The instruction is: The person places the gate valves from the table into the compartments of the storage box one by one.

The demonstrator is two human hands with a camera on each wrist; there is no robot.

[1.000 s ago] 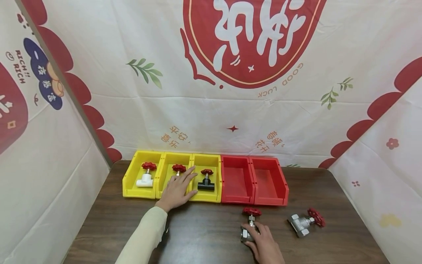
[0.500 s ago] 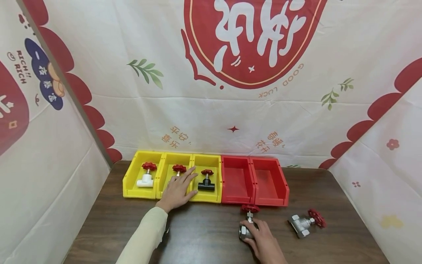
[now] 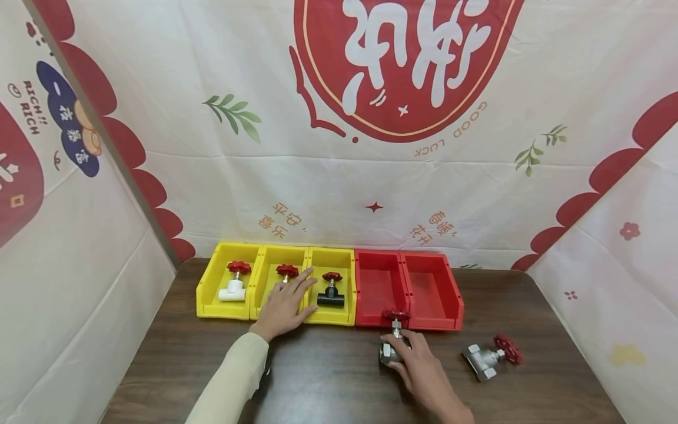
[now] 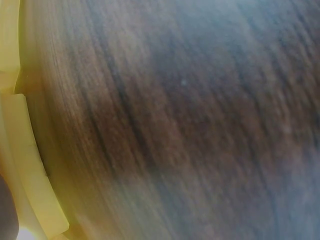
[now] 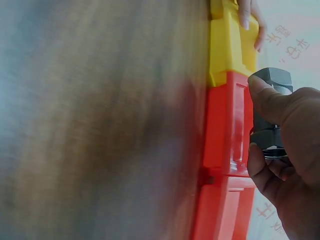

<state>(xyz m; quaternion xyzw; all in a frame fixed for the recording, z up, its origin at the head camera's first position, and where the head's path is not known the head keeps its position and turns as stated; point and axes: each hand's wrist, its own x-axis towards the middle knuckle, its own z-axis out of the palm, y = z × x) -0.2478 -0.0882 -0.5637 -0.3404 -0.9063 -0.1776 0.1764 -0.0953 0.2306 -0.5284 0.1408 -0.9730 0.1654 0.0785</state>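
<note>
In the head view my right hand (image 3: pixel 421 368) grips a metal gate valve (image 3: pixel 389 353) by its body. The valve's red handwheel (image 3: pixel 397 315) points away from me, over the front edge of the left red bin (image 3: pixel 378 282). In the right wrist view thumb and fingers close round the grey valve body (image 5: pixel 272 77). My left hand (image 3: pixel 283 309) lies across the middle yellow bins with fairly straight fingers, partly covering a valve whose red handwheel (image 3: pixel 288 270) shows. Beside its fingertips, a black valve (image 3: pixel 331 294) sits in the third yellow bin (image 3: pixel 328 259).
A white valve (image 3: pixel 233 290) with a red handwheel sits in the leftmost yellow bin (image 3: pixel 209 294). The right red bin (image 3: pixel 431 288) ends the row. Another metal valve (image 3: pixel 482 360) lies on the wooden table (image 3: pixel 318 377) at the right. Printed cloth (image 3: pixel 339 182) stands behind the bins.
My right hand has carried the metal valve forward and slightly left, from the table toward the left red bin. My left hand has stayed in place.
</note>
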